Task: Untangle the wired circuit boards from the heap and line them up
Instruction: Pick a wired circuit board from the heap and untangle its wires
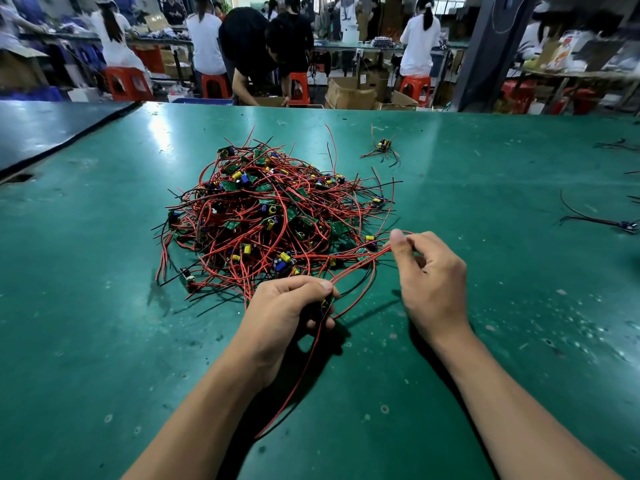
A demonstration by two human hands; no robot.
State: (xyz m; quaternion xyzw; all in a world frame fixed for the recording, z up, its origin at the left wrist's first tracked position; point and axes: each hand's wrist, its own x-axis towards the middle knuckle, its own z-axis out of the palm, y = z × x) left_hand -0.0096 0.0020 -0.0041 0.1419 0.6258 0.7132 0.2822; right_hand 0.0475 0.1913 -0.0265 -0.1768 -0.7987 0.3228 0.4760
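A heap of small green circuit boards (273, 216) with yellow and blue parts and long red and black wires lies in the middle of the green table (104, 306). My left hand (287, 306) grips one small circuit board (325, 304) at the heap's near edge; its red and black wires trail toward me. My right hand (426, 271) pinches a red wire (377, 252) between thumb and fingers, just right of the heap. The wire runs back into the tangle.
One separate wired board (383, 147) lies beyond the heap to the right. More wired boards (623, 225) lie at the table's far right edge. A dark mat (41, 129) covers the far left. Several people work at benches behind the table.
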